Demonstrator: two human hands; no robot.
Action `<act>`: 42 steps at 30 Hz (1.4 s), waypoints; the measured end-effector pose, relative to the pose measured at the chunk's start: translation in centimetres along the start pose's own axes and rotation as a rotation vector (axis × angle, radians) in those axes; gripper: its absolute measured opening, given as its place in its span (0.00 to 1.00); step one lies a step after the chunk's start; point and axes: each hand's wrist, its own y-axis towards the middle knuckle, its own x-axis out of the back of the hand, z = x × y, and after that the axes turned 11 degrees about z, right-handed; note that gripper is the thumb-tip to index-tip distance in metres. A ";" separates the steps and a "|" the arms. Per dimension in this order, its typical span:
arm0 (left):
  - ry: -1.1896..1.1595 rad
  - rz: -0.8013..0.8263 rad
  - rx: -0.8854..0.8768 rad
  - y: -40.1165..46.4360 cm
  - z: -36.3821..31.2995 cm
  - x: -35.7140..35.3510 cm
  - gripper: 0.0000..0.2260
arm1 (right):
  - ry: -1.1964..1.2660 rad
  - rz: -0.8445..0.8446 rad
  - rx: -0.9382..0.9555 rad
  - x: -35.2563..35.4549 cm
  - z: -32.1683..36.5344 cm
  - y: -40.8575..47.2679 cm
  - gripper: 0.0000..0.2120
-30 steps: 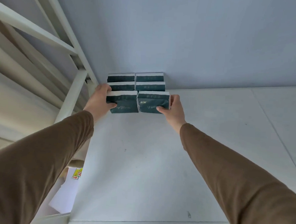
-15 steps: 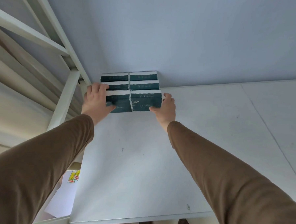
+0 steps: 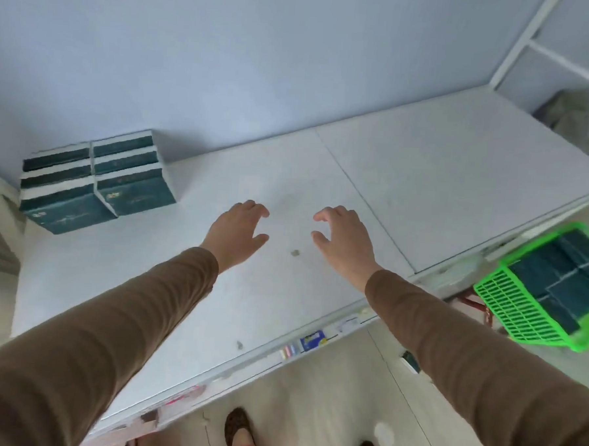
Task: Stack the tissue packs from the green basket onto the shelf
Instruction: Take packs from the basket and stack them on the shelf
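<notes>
Currently, dark green tissue packs sit stacked on the white shelf, against its back wall. Nearer me than that stack, my left hand and right hand hover empty, fingers loosely spread. Well right of the stack, the green basket holds more packs.

Soft daylight, motion-blurred, warped edges

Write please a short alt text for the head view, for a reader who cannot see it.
Both empty hands, left hand and right hand, hover open over a white shelf. Dark green tissue packs are stacked at its back left corner, and more packs fill a green basket at the right.
</notes>
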 end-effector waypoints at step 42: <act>0.060 0.647 -0.334 53.3 -76.7 -39.6 0.26 | 0.809 -0.086 -1.121 18.9 -92.2 -13.9 0.32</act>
